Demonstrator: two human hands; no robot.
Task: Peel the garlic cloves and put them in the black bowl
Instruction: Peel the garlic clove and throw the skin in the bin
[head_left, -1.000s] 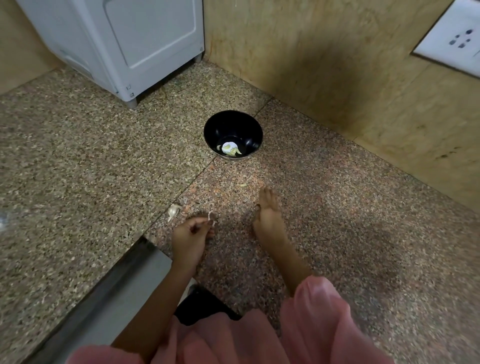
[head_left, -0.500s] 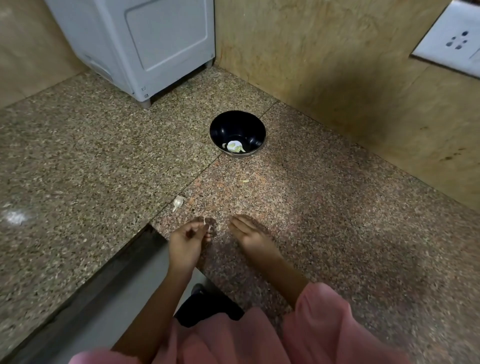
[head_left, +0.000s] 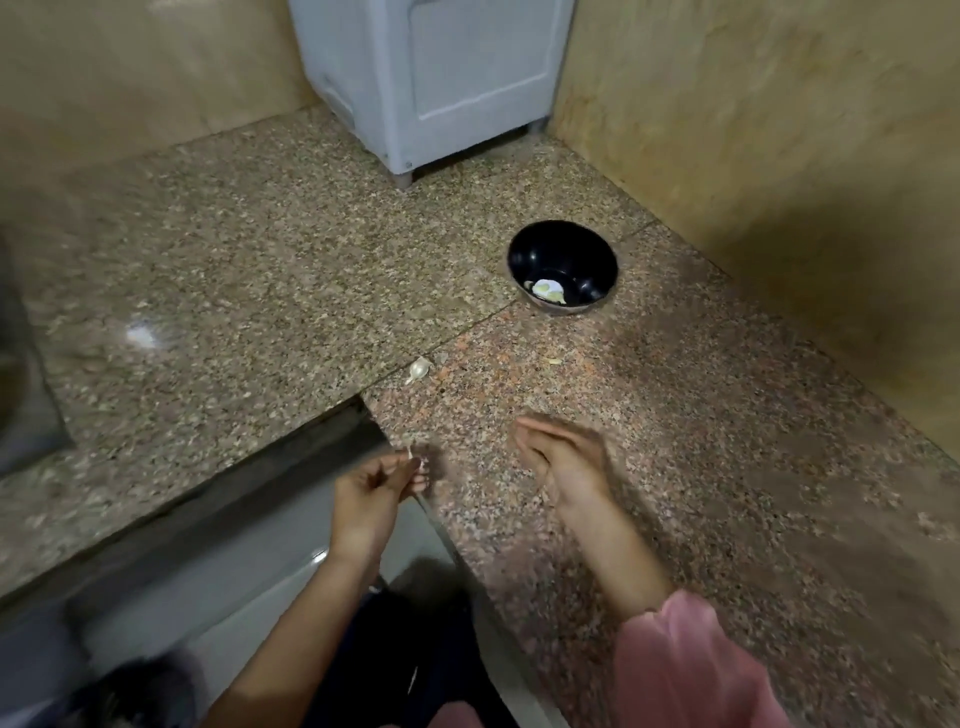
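The black bowl (head_left: 563, 267) stands on the granite counter near the right wall, with peeled pale garlic (head_left: 548, 290) in its bottom. An unpeeled garlic clove (head_left: 418, 369) lies alone on the counter between the bowl and my hands. My left hand (head_left: 371, 493) hovers at the counter's inner corner and pinches a thin scrap of garlic skin (head_left: 413, 453) between its fingertips. My right hand (head_left: 558, 454) is blurred, fingers straight and relaxed, just above the counter and holding nothing.
A white appliance (head_left: 441, 78) stands at the back corner. Tan walls close off the right and rear. The counter edge (head_left: 291, 457) steps down to a grey surface by my left arm. A small skin flake (head_left: 555, 360) lies below the bowl.
The view has swung left, shifting the bowl rightward in frame. My right hand drew back from the counter toward me. My left hand keeps its pinch on the skin.
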